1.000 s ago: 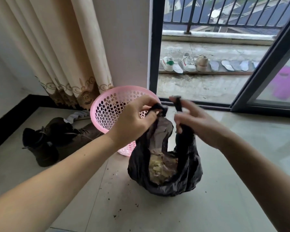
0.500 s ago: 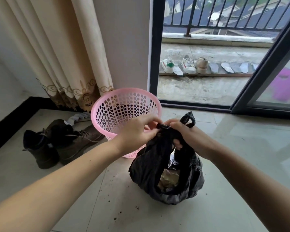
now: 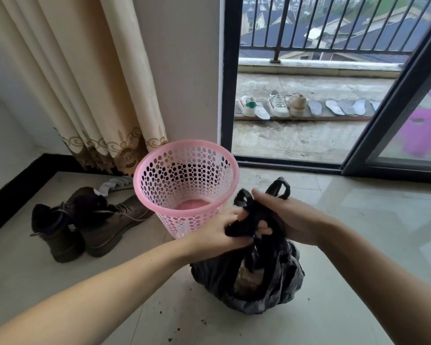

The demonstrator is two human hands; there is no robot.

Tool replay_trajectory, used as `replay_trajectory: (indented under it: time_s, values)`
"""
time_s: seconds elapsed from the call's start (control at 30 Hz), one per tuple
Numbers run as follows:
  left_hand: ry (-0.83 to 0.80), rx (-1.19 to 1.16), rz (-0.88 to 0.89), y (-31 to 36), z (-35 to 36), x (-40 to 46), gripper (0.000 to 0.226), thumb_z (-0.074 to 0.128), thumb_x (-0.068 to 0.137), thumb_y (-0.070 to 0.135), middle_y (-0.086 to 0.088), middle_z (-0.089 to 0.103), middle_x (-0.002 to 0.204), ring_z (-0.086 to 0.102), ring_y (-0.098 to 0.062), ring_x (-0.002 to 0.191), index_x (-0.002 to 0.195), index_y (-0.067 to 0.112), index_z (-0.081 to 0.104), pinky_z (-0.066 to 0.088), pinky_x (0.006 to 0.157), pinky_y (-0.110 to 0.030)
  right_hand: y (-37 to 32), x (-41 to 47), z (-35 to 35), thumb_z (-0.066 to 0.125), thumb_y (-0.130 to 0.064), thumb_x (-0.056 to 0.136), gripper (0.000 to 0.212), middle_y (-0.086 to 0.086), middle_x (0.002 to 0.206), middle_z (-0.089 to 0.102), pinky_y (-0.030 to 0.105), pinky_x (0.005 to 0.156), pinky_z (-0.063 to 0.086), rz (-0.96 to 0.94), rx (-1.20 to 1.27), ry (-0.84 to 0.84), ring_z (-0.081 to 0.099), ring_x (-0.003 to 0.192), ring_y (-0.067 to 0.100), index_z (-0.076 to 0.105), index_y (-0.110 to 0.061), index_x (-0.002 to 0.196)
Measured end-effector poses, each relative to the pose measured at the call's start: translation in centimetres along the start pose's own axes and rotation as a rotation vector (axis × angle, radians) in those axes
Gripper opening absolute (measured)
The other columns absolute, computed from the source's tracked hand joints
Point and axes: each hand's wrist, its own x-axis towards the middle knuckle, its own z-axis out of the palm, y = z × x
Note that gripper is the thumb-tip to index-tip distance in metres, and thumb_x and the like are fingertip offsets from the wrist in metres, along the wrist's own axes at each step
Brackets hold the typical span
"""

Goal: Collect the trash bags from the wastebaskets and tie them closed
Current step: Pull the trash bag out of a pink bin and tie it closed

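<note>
Both hands met above the black bag [image 3: 249, 287] on the floor [image 3: 358, 245]: left hand [image 3: 218, 230] and right hand [image 3: 288, 220] each clenched its twisted handles. Pink basket [image 3: 184, 185] stood just behind. No readable writing.

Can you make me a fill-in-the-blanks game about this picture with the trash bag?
1. Both hands, the left hand and the right hand, grip the handles of the ____ trash bag.
2. The wastebasket full of round holes is ____ in colour.
3. Left of the wastebasket stands a pair of brown ____.

Missing words: black; pink; boots
</note>
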Motion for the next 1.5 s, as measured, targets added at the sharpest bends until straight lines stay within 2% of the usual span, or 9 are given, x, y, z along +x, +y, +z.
replay_trajectory:
  time_s: [0.13,0.33,0.5,0.63,0.87,0.97,1.17,1.3,1.5]
  values:
    - [0.18,-0.354,-0.203,-0.6,-0.7,0.2,0.015,0.053,0.088,0.003,0.004,0.067,0.066,0.063,-0.01,0.067,0.084,0.012,0.064,0.05,0.07,-0.02,0.5,-0.1,-0.8,0.061,-0.02,0.089,0.015,0.003,0.069,0.058,0.02,0.061,0.045,-0.032,-0.386,-0.014,0.052,0.065,0.013,0.067,-0.008,0.084]
    - [-0.045,-0.625,-0.404,-0.4,-0.5,0.0,0.037,0.044,0.096,0.038,-0.009,0.063,0.065,0.06,-0.017,0.055,0.1,0.003,0.055,0.052,0.062,-0.027,2.5,1.4,-1.8,0.063,-0.009,0.086,0.024,0.002,0.095,0.062,0.007,0.059,0.042,-0.161,-0.951,0.373,0.056,0.074,0.011,0.047,-0.018,0.102]
    - [0.01,-0.878,-0.491,-0.8,-0.5,0.3,0.031,0.043,0.098,0.027,-0.011,0.072,0.076,0.07,-0.018,0.061,0.105,0.004,0.062,0.058,0.059,-0.027,3.7,2.4,-0.7,0.068,-0.001,0.074,0.024,-0.004,0.086,0.061,0.011,0.067,0.041,-0.535,-1.031,0.44,0.057,0.077,0.016,0.059,-0.013,0.093]
    - [0.091,-0.93,-0.4,-1.9,-0.5,0.6,0.019,0.057,0.09,0.009,-0.012,0.071,0.091,0.071,-0.019,0.08,0.106,0.001,0.064,0.06,0.08,-0.035,4.8,2.5,-1.2,0.07,-0.008,0.079,0.022,-0.005,0.091,0.068,0.008,0.076,0.046,-0.585,-1.031,0.363,0.061,0.082,0.009,0.067,-0.011,0.101]
    - [0.362,-0.953,-0.412,-2.8,-1.2,1.7,0.011,0.049,0.089,0.005,-0.004,0.052,0.064,0.05,-0.012,0.056,0.081,0.007,0.057,0.046,0.053,-0.024,5.2,2.5,-2.0,0.034,-0.039,0.098,0.042,-0.004,0.136,0.055,0.032,0.107,0.039,-0.283,-1.102,0.493,0.048,0.127,0.013,0.047,-0.028,0.136]
    - [0.43,-0.812,-0.517,-3.9,-2.3,1.6,0.023,0.047,0.085,-0.002,-0.002,0.047,0.058,0.043,-0.01,0.049,0.067,0.011,0.052,0.038,0.049,-0.021,6.2,2.2,-4.3,0.028,-0.04,0.099,0.045,-0.003,0.137,0.053,0.036,0.109,0.035,-0.182,-1.212,0.572,0.044,0.13,0.016,0.045,-0.025,0.137]
    - [0.237,0.086,-0.684,-9.1,-5.2,-2.0,0.01,0.066,0.082,0.023,0.002,0.046,0.06,0.032,-0.011,0.048,0.073,0.02,0.066,0.029,0.041,-0.016,10.8,0.2,-9.6,0.023,-0.045,0.099,0.04,0.004,0.095,0.07,0.038,0.078,0.051,0.225,-1.297,0.601,0.064,0.09,0.027,0.059,-0.027,0.1]
    - [0.216,0.197,-0.905,-11.7,-6.7,-3.9,0.04,0.064,0.079,0.028,-0.001,0.028,0.051,0.025,-0.016,0.047,0.056,0.018,0.033,0.021,0.048,-0.021,13.5,-1.3,-12.5,0.026,-0.041,0.1,0.034,-0.007,0.086,0.072,0.035,0.079,0.053,0.434,-1.211,0.514,0.066,0.083,0.019,0.056,-0.032,0.087]
    - [0.249,0.255,-1.087,-14.0,-7.9,-5.9,0.022,0.057,0.082,0.018,-0.002,0.03,0.054,0.028,-0.018,0.049,0.066,0.014,0.043,0.032,0.055,-0.023,16.7,-4.1,-14.7,0.035,-0.017,0.096,0.026,-0.003,0.071,0.073,0.026,0.064,0.048,0.559,-0.903,0.53,0.064,0.059,0.015,0.061,-0.013,0.093]
